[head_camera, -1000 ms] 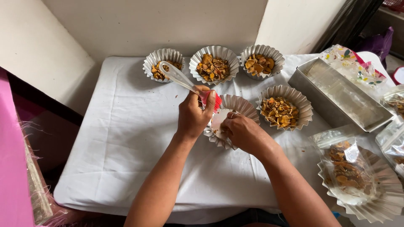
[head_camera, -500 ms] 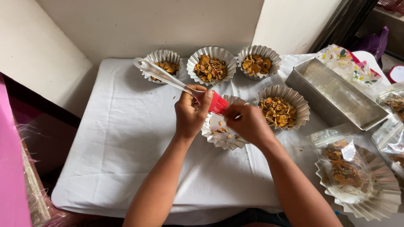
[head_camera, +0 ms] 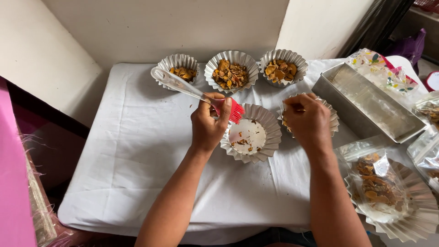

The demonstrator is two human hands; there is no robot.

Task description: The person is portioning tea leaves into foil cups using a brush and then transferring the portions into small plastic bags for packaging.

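Left hand (head_camera: 206, 124) grips red brush (head_camera: 196, 93); right hand (head_camera: 308, 120) covers filled foil cup (head_camera: 333, 120).

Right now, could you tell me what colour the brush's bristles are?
Red bristles, clearest in the head view.

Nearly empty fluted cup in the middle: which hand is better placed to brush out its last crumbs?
Left. The left hand already grips the red-bristled brush at the cup's rim; the right hand is over the neighbouring filled cup.
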